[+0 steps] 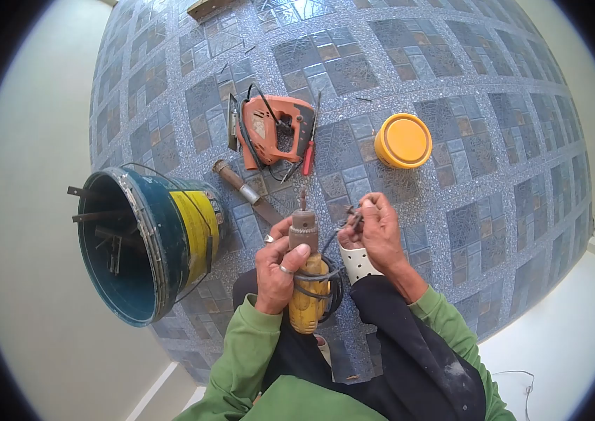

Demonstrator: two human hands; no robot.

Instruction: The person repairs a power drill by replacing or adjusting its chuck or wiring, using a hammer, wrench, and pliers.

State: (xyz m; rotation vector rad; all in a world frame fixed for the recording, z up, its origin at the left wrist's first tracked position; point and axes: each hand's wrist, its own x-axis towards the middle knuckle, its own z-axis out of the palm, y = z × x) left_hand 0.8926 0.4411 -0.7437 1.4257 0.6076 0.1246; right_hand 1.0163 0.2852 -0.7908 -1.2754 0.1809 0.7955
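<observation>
left hand (pixel 278 270) wraps the yellow drill (pixel 308 309) over the lap. long axis runs away from the body, chuck (pixel 303 230) at far end. right hand (pixel 381 235) sits just right of the chuck, fingertips pinching a small dark piece (pixel 355 221), apparently apart from it.

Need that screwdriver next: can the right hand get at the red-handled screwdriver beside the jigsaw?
Probably yes: only bare floor lies between the right hand and the red-handled screwdriver beside the jigsaw. But that hand is pinching a small metal piece.
</observation>
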